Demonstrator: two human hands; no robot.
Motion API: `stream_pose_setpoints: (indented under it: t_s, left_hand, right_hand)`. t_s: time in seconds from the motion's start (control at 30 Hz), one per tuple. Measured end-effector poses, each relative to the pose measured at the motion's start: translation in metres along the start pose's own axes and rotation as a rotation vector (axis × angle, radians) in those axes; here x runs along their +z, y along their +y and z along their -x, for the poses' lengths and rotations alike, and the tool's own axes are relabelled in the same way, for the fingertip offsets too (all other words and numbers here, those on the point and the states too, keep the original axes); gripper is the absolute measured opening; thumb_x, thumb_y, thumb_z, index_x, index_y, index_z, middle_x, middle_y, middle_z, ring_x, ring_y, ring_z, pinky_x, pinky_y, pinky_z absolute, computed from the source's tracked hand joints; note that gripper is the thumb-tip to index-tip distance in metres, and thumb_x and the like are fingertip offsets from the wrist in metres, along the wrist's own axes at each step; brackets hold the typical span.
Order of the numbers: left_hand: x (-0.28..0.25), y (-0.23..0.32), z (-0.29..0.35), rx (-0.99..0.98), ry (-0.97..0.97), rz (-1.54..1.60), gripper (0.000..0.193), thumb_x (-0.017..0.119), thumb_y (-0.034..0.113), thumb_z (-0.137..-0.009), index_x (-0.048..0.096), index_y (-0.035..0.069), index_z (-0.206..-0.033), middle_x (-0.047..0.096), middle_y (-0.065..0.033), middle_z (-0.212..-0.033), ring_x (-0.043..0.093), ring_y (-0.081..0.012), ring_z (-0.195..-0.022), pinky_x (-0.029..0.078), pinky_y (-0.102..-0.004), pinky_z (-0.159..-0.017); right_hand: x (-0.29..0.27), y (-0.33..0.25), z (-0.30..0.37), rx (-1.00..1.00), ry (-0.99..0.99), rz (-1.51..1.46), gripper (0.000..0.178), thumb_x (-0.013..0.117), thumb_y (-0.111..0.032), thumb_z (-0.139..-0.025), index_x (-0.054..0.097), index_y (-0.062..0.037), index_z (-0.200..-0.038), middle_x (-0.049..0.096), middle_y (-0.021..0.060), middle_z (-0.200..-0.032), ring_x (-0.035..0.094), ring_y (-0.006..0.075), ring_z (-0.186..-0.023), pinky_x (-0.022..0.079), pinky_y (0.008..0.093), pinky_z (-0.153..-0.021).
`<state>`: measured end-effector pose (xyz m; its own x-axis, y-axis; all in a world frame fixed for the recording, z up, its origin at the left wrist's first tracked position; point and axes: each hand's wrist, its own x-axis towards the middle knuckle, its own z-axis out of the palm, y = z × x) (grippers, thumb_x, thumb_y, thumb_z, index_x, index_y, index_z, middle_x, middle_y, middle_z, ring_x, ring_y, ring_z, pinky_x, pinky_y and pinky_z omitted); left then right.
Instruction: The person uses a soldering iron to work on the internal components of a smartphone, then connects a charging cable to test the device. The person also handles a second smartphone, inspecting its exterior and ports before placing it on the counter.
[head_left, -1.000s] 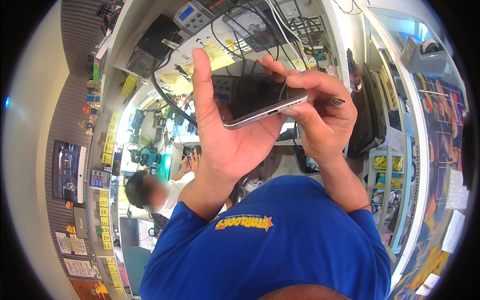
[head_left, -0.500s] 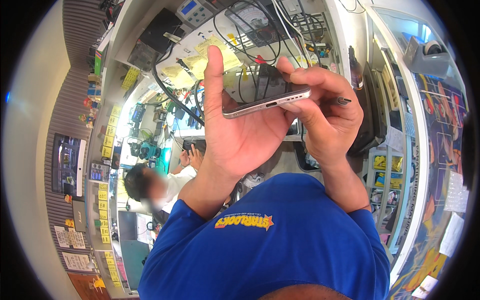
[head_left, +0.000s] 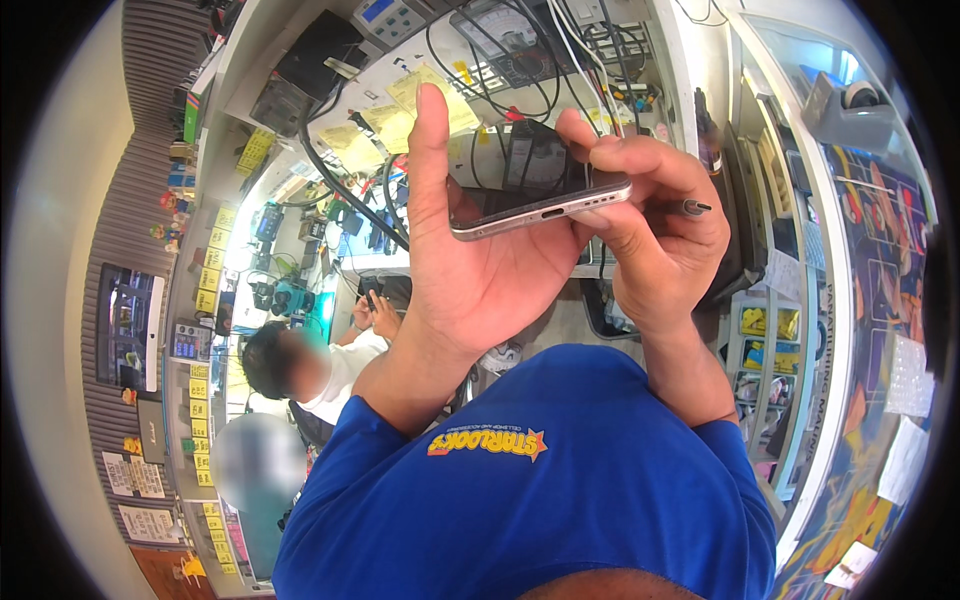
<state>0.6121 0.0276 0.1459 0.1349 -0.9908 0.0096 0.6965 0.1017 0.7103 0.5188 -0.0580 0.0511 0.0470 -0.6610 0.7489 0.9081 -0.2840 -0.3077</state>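
Left hand (head_left: 475,285) cradling one phone (head_left: 548,213) | right hand (head_left: 665,245) pinching its corner, also holding one small plug (head_left: 692,208)

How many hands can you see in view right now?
4: the wearer's left hand and right hand, both on the phone, plus a co-worker's two hands, together, left of the wearer's. Others may be hidden.

Wht-clad co-worker (head_left: 345,378) L, nr teal microscope (head_left: 293,297); yel. labels (head_left: 199,388) far L; analog meter (head_left: 490,36) top ctr.
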Motion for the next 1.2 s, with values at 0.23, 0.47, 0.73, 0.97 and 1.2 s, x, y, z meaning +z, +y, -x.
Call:
stream_pose_setpoints:
  t_s: [0.23, 0.47, 0.73, 0.97, 1.2]
  left_hand:
    - [0.001, 0.000, 0.005, -0.008, 0.029, 0.014, 0.080, 0.044, 0.077, -0.105, 0.080, 0.007, -0.119, 0.080, -0.0070, -0.123, 0.073, -0.0269, -0.117, 0.050, -0.0414, -0.110]
    - [-0.018, 0.002, 0.010, 0.051, 0.094, 0.073, 0.069, 0.050, 0.063, -0.109, 0.066, 0.004, -0.142, 0.072, -0.0151, -0.138, 0.067, -0.0308, -0.128, 0.049, -0.0472, -0.115]
    - [-0.052, 0.009, 0.013, -0.084, 0.078, 0.267, 0.074, 0.060, 0.044, -0.111, 0.037, -0.011, -0.154, 0.067, -0.0157, -0.125, 0.067, -0.0299, -0.121, 0.046, -0.0469, -0.113]
    - [-0.118, 0.024, 0.045, 0.051, 0.081, 0.421, 0.061, 0.059, 0.040, -0.111, 0.041, -0.002, -0.151, 0.062, -0.0119, -0.122, 0.065, -0.0284, -0.119, 0.052, -0.0464, -0.107]
    - [-0.174, 0.040, 0.091, 0.240, 0.066, 0.364, 0.061, 0.054, 0.049, -0.112, 0.044, -0.002, -0.144, 0.058, -0.0083, -0.109, 0.065, -0.0267, -0.102, 0.038, -0.0533, -0.122]
  right_hand:
    - [0.004, -0.001, 0.004, 0.006, 0.014, 0.015, 0.038, 0.081, 0.009, -0.091, 0.069, 0.0063, -0.126, 0.077, 0.0133, -0.119, 0.073, 0.0164, -0.111, 0.057, 0.0307, -0.103]
    - [0.002, -0.014, 0.000, 0.203, -0.054, 0.134, 0.037, 0.087, -0.001, -0.089, 0.074, 0.0029, -0.123, 0.078, 0.0138, -0.121, 0.074, 0.0140, -0.100, 0.059, 0.0308, -0.092]
    - [-0.006, 0.018, 0.027, 0.090, -0.123, 0.344, 0.034, 0.090, -0.009, -0.086, 0.081, -0.0091, -0.119, 0.079, 0.0061, -0.101, 0.070, 0.0147, -0.077, 0.055, 0.0294, -0.071]
    - [0.013, 0.029, 0.057, 0.412, -0.282, 0.306, 0.044, 0.085, -0.009, -0.091, 0.075, -0.0128, -0.133, 0.070, 0.0068, -0.098, 0.064, 0.0195, -0.078, 0.052, 0.0337, -0.070]
    - [0.007, 0.077, 0.106, 0.635, -0.656, 0.456, 0.036, 0.060, -0.022, -0.110, 0.067, -0.0072, -0.142, 0.061, 0.0139, -0.122, 0.056, 0.0303, -0.119, 0.045, 0.0414, -0.108]
